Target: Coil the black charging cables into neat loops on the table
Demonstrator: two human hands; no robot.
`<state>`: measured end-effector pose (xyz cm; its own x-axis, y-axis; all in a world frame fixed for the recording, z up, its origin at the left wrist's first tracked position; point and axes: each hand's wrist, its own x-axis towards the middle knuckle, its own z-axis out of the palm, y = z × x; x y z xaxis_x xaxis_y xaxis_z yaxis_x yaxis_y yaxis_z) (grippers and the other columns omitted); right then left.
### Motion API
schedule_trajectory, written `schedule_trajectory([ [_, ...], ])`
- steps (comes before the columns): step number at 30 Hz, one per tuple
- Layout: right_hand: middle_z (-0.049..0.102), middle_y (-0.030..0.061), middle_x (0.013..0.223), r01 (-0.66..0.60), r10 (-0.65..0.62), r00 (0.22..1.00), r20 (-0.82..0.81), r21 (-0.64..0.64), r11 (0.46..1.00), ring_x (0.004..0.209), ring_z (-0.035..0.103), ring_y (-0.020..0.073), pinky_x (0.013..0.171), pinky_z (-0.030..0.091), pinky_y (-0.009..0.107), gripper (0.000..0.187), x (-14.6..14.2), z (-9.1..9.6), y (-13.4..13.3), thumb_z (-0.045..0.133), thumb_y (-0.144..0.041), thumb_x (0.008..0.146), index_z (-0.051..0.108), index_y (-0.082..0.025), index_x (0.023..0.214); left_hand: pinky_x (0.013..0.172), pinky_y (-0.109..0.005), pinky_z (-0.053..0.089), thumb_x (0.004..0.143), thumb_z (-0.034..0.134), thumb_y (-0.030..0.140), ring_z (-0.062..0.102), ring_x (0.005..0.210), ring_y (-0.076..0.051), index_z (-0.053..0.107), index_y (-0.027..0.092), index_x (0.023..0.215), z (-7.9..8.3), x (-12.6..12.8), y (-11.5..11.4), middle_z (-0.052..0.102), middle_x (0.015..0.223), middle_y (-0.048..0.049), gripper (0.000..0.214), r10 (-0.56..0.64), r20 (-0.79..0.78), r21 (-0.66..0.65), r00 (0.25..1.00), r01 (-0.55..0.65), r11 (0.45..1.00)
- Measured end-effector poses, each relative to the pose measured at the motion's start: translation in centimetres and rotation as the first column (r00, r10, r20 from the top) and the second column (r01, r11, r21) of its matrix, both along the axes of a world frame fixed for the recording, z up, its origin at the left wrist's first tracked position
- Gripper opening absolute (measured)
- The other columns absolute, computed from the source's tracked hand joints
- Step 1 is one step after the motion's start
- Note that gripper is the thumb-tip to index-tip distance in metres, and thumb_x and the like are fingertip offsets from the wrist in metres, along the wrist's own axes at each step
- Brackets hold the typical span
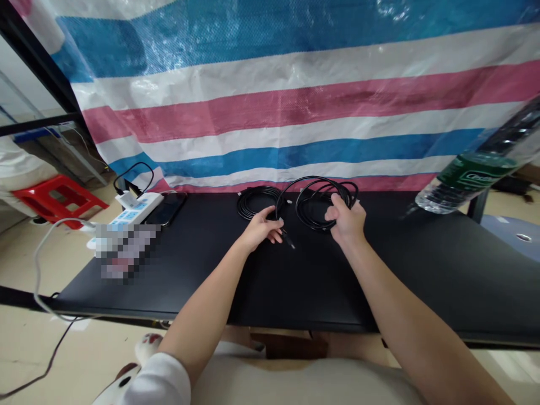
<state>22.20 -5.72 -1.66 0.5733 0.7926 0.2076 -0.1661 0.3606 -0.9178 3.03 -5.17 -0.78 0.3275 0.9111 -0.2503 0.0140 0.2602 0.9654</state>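
Note:
A black cable [314, 194] in loose loops rises off the black table [295, 281] near its far edge. My right hand [346, 220] is closed around those loops and holds them up. My left hand [264, 229] pinches the same cable's free end close to its plug [290, 243], which points down at the tabletop. A second black cable [253, 201] lies coiled flat just behind my left hand, untouched.
A white power strip [137, 208] with a plugged-in charger and a dark phone [166, 209] lie at the table's far left. A clear water bottle [476, 166] shows at the right. A striped tarp hangs behind; a red stool [57, 199] stands on the floor left.

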Motion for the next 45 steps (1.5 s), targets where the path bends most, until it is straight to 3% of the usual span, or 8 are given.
schedule_trajectory([
  [6, 0.02, -0.0096, 0.038, -0.473, 0.472, 0.88, 0.057, 0.007, 0.881, 0.038, 0.027, 0.0092, 0.037, 0.03, 0.023, 0.066, -1.4, -0.1, -1.4, 0.066, -0.073, 0.064, 0.024, -0.025, 0.053, 0.04, -0.021, 0.045, 0.076, 0.07, 0.024, 0.063, 0.043, -0.016, 0.042, 0.014, 0.138, -0.5, 0.8, -0.7, 0.066, 0.056, 0.0007, 0.069, -0.14, 0.035, -0.061, 0.99, 0.142, 0.988],
  [11, 0.027, -0.0061, 0.041, -0.542, 0.561, 0.811, 0.167, -0.147, 0.827, 0.042, 0.033, 0.0125, 0.041, 0.035, 0.029, 0.061, -1.8, -0.4, -1.4, 0.055, -0.075, 0.068, 0.022, -0.027, 0.053, 0.038, -0.02, 0.039, 0.072, 0.076, 0.039, 0.055, 0.038, -0.012, 0.061, 0.016, 0.079, -1.4, 0.9, -0.1, 0.056, 0.046, 0.0035, 0.028, 0.014, 0.116, -0.02, 0.993, -0.011, 1.0],
  [20, 0.061, 0.0026, 0.06, 0.081, 0.075, 0.72, 0.69, -0.191, 0.978, 0.063, 0.061, 0.0222, 0.065, 0.05, 0.036, 0.027, -3.6, -1.6, -1.0, 0.058, -0.05, 0.069, 0.051, -0.024, 0.066, 0.044, -0.022, 0.047, 0.07, 0.077, 0.048, 0.032, 0.033, -0.004, 0.04, 0.021, 0.059, -0.4, 0.4, 0.1, 0.027, 0.039, 0.0138, 0.047, 0.255, 0.511, -0.091, 0.821, -0.244, 0.966],
  [28, 0.069, 0.0121, 0.075, 0.259, 0.302, 0.364, 0.881, -0.408, 0.876, 0.077, 0.067, 0.0294, 0.067, 0.05, 0.037, 0.022, -5.4, -1.2, -0.3, 0.053, -0.04, 0.079, 0.064, -0.021, 0.079, 0.035, -0.017, 0.027, 0.068, 0.078, 0.044, 0.026, 0.035, -0.003, 0.03, 0.023, 0.056, -0.4, 0.1, 0.9, 0.022, 0.041, 0.013, 0.054, 0.453, 0.531, -0.115, 0.716, -0.469, 0.876],
  [32, 0.071, 0.0199, 0.092, 0.281, 0.475, 0.277, 0.835, -0.543, 0.791, 0.09, 0.068, 0.0327, 0.075, 0.05, 0.04, 0.033, -6.9, 0.5, 1.3, 0.042, -0.033, 0.087, 0.069, -0.015, 0.089, 0.055, -0.02, 0.046, 0.073, 0.074, 0.031, 0.045, 0.046, -0.005, 0.051, 0.02, 0.078, -1.1, -0.3, 2.0, 0.042, 0.053, 0.0102, 0.026, 0.582, 0.374, 0.005, 0.723, -0.628, 0.778],
  [35, 0.07, 0.0224, 0.1, 0.267, 0.491, 0.313, 0.813, -0.572, 0.776, 0.096, 0.067, 0.0328, 0.077, 0.049, 0.039, 0.037, -8.0, 1.7, 3.0, 0.039, -0.031, 0.089, 0.07, -0.012, 0.097, 0.084, -0.028, 0.051, 0.072, 0.072, 0.021, 0.064, 0.087, -0.015, 0.048, 0.02, 0.122, -1.9, -0.8, 2.5, 0.064, 0.09, -0.0019, 0.055, 0.642, 0.16, 0.223, 0.75, -0.661, 0.716],
  [39, 0.07, 0.0239, 0.104, 0.28, 0.486, 0.352, 0.8, -0.585, 0.761, 0.101, 0.067, 0.033, 0.078, 0.049, 0.038, 0.038, -8.8, 2.4, 5.2, 0.041, -0.031, 0.088, 0.071, -0.01, 0.099, 0.111, -0.044, 0.035, 0.069, 0.072, 0.024, 0.039, 0.137, -0.032, 0.03, 0.018, 0.145, -2.6, -1.3, 2.3, 0.044, 0.144, -0.0197, 0.087, 0.632, -0.204, 0.487, 0.748, -0.482, 0.728],
  [45, 0.068, 0.0253, 0.109, 0.36, 0.533, 0.329, 0.78, -0.625, 0.693, 0.105, 0.065, 0.0322, 0.081, 0.049, 0.039, 0.038, -9.2, 2.5, 6.1, 0.047, -0.03, 0.087, 0.064, -0.007, 0.113, 0.112, -0.058, 0.027, 0.071, 0.071, 0.026, 0.026, 0.143, -0.041, 0.04, 0.02, 0.143, -2.9, -0.7, 1.1, 0.026, 0.157, -0.0223, 0.078, 0.586, -0.557, 0.619, 0.589, -0.176, 0.765],
])
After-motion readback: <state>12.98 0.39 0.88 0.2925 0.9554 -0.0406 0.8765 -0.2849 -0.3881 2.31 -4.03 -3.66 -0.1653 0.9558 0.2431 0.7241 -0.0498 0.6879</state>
